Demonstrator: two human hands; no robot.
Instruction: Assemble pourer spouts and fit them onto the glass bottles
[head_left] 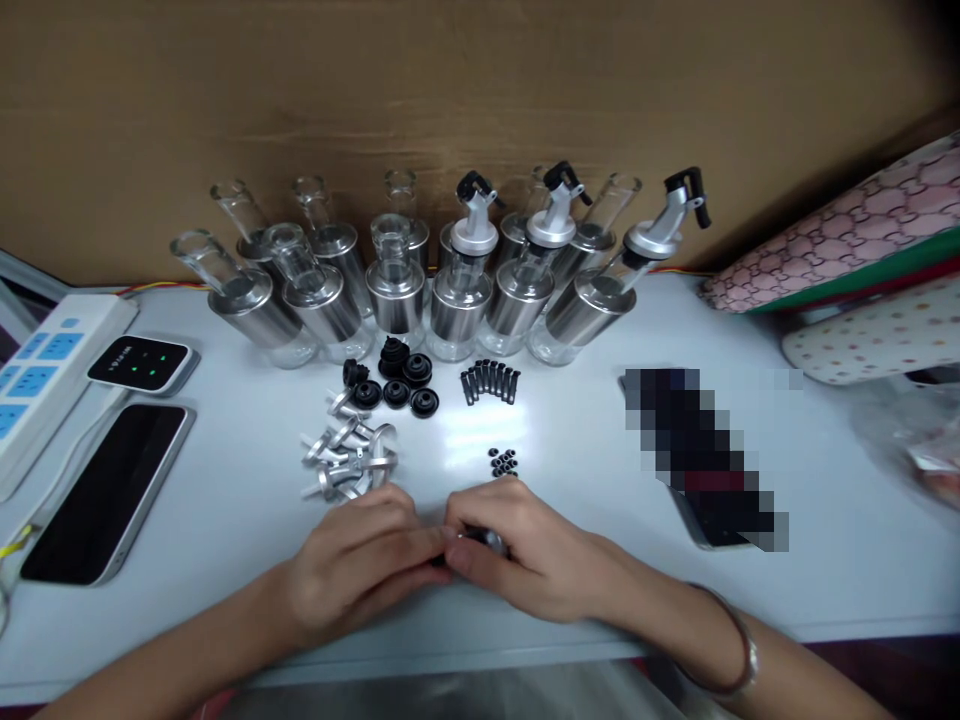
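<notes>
- We see a white worktop (570,470).
- Our bottles (457,300) are clear glass with silver bands.
- The gaskets (397,380) are black.
- The far-right cloth (840,235) is pink, patterned.
- The left power strip (45,365) is white with blue sockets.

No text can be read; the small black device (142,363) shows only faint, illegible white lettering.

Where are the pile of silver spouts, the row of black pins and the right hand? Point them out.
pile of silver spouts (349,455), head view, pile's middle.
row of black pins (491,381), head view, middle pins.
right hand (517,555), head view, back of hand.
</notes>
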